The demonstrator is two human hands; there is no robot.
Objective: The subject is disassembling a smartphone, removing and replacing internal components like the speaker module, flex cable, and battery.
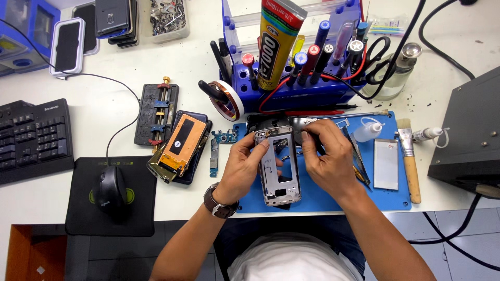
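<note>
Two hands gripping one silver rectangular metal phone frame [277, 165] over blue mat [323, 195]: left hand [240, 167] best steadies its edge, right hand [325, 156] pinches lightly.

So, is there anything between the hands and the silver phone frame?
Nothing visible. The left hand grips the silver phone frame on its left edge, and the right hand touches its right upper edge; the fingers are directly on it.
</note>
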